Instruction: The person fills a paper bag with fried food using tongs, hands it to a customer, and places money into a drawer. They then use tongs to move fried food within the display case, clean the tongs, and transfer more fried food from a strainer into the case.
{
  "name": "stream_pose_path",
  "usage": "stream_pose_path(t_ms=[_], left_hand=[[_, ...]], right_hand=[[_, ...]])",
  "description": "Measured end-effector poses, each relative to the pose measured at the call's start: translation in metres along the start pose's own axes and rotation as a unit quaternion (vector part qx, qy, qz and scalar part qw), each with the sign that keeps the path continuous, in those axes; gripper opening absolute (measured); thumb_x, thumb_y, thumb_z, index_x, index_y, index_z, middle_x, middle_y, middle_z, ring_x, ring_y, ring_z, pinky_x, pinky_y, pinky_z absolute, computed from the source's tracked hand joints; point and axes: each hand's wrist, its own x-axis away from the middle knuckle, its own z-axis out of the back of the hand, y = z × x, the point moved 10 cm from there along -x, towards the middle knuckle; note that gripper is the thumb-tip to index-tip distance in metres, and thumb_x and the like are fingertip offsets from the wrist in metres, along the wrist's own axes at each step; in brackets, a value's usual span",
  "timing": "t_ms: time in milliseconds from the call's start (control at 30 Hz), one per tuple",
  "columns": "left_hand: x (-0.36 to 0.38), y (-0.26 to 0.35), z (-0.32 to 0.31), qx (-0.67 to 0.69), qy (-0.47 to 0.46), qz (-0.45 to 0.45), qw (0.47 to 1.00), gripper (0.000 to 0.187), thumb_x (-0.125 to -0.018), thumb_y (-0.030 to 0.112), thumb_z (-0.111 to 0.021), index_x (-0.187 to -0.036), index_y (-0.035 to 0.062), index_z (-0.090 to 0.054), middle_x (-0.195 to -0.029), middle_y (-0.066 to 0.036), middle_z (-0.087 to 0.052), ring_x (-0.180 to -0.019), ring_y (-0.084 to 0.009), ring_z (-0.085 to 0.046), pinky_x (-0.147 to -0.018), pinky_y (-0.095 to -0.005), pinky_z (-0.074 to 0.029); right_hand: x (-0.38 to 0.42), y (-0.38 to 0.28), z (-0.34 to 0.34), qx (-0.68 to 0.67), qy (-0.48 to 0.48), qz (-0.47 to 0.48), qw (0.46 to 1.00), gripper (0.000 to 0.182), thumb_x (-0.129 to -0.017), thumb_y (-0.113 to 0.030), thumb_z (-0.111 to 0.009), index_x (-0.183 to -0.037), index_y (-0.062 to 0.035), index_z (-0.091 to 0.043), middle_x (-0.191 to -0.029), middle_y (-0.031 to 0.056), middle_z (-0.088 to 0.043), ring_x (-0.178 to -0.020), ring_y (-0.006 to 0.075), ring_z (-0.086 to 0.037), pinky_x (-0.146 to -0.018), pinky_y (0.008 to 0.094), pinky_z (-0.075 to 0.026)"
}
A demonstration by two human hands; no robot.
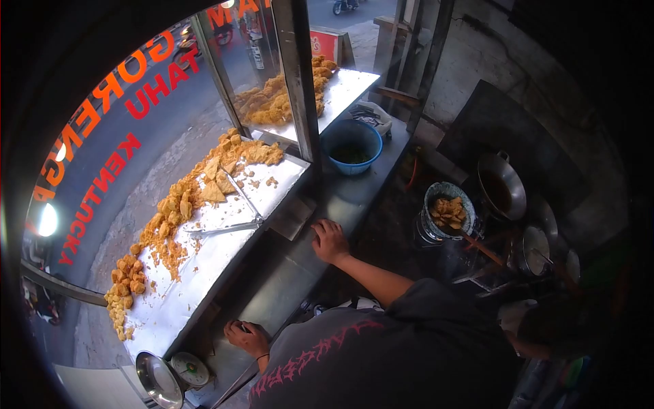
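My right hand (330,240) rests on the metal counter (279,273), palm down, with fingers slightly apart and nothing visible in them. Lower down, my left hand (246,339) lies on the same counter, fingers loosely bent, with a dark gap beside the thumb. Metal tongs (225,228) lie open on the silvery tray (184,293), touched by neither hand. Fried pieces (177,204) and crumbs cover the tray's street side. Near my left hand stands a scale (189,368) with a round metal pan (159,380).
A blue basin (352,146) sits at the counter's far end, by a second tray of fried food (283,99) behind glass. At right are a strainer of fried pieces (447,210), a wok of dark oil (501,187) and a pot (535,251). A framed window borders the street.
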Motion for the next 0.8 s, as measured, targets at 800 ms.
stream_pose_path(t_ms=[800], left_hand=[[0.001, -0.0034, 0.0021, 0.011, 0.008, 0.026, 1.0, 0.013, -0.089, 0.005, -0.058, -0.1, -0.0027, -0.058, -0.125, -0.022, -0.057, -0.127, -0.0401, -0.049, -0.106, -0.0536, -0.035]], right_hand=[[-0.002, -0.0016, -0.0002, 0.001, -0.005, 0.004, 1.0, 0.036, -0.084, -0.015, -0.064, -0.119, -0.0043, -0.066, -0.123, 0.0152, -0.06, -0.123, 0.0351, -0.057, -0.107, 0.0484, -0.043]])
